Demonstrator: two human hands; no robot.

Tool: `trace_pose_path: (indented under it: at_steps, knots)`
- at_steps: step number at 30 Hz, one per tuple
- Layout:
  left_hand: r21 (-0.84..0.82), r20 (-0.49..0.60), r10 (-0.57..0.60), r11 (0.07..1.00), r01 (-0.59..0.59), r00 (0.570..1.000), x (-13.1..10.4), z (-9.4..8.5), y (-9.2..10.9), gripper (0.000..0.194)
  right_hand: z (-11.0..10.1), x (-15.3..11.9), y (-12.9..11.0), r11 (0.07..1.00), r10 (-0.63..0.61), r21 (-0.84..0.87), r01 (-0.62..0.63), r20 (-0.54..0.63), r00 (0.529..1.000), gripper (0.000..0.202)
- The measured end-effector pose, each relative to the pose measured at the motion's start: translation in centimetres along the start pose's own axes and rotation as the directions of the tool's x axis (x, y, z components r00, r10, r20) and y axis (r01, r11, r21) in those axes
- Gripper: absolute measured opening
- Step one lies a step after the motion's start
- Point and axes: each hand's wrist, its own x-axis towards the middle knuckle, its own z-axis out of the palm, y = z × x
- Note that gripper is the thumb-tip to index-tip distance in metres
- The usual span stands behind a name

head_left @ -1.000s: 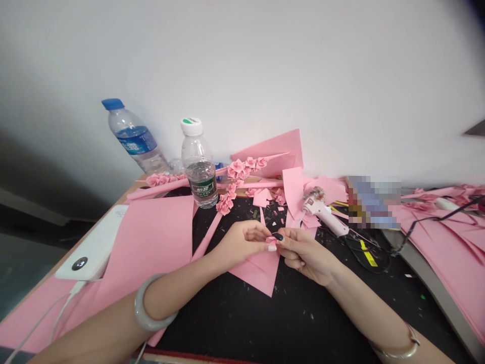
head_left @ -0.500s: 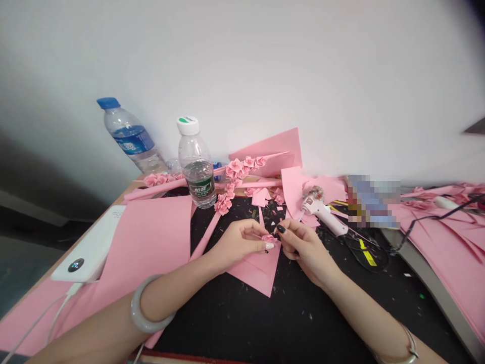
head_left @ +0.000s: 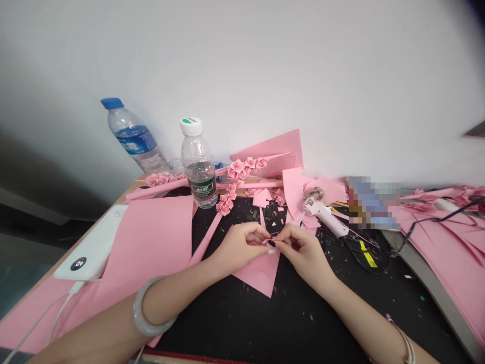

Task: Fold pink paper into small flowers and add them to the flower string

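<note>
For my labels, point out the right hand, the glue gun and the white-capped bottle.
Right hand (head_left: 305,257), head view: base of thumb.
Glue gun (head_left: 326,217), head view: handle.
White-capped bottle (head_left: 202,185), head view: label.

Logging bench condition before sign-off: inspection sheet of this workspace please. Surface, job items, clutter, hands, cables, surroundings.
Surface: flat black mat, littered with tiny pink paper scraps.
Job items: small folded pink paper piece; off-white plastic glue gun, lying at right.
Clutter: clear plastic bottle with white cap; clear plastic bottle with blue cap; large flat pink paper sheet.
Hands: left hand and right hand, fingers closed on the piece.
Cables: white cable plugged into white rectangular power bank; thin black cable at right.
Surroundings: plain light-grey wall behind.
</note>
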Motion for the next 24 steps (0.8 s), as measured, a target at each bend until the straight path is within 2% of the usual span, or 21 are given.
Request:
trace_pose_path:
  at_steps: [4,9,12,17,21,24]
  knots:
    - [0.063,-0.022,0.038,0.997,-0.036,0.999,-0.15,0.1,-0.05,0.014,-0.03,0.03,-0.03,0.999,0.048,-0.017,-0.047,0.028,0.998,0.017]
    - [0.211,-0.023,0.141,0.968,-0.133,0.99,-0.22,0.15,0.0,0.009,-0.07,0.3,-0.32,0.99,0.121,0.063,-0.128,0.111,0.987,0.02]
    - [0.234,-0.021,0.145,0.963,-0.136,0.989,-0.23,0.09,0.0,0.007,-0.02,0.44,-0.22,0.984,0.148,0.079,-0.157,0.112,0.983,0.018]
    - [0.244,-0.037,0.157,0.959,-0.144,0.987,-0.25,-0.01,-0.14,0.008,0.05,0.52,0.19,0.989,0.127,0.067,-0.129,0.034,0.991,0.017]
    - [0.279,-0.024,0.171,0.947,-0.158,0.985,-0.23,-0.05,-0.17,0.006,-0.18,0.51,0.14,0.984,0.152,0.085,-0.159,0.083,0.985,0.02]
    - [0.301,0.003,0.178,0.938,-0.171,0.984,-0.18,-0.06,-0.07,0.005,-0.28,0.53,0.07,0.965,0.211,0.134,-0.228,0.128,0.969,0.024]
